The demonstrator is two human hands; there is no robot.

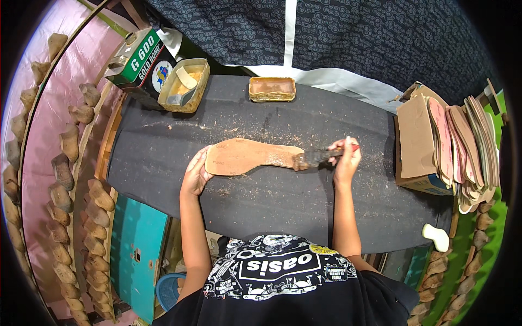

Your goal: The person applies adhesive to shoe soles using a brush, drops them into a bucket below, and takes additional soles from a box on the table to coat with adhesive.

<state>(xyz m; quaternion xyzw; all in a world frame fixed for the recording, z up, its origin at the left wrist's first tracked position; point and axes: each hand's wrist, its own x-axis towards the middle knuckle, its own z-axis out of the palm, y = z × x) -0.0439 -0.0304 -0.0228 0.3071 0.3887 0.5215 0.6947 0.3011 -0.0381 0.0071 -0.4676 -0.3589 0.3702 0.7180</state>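
A tan insole lies lengthwise across the dark table, its wide toe end to the left and its heel end to the right. My left hand is closed on the toe end, fingers along its edge. In my right hand is a brush with a red-tipped handle and dark, caked bristles. The bristles touch the heel end, where the surface looks wet and shiny.
Dark cloth with scattered shavings covers the table. At the back stand a metal can, a glue tub with scrapers and a small tray. Right: a cardboard box of insoles. Wooden shoe lasts line both sides.
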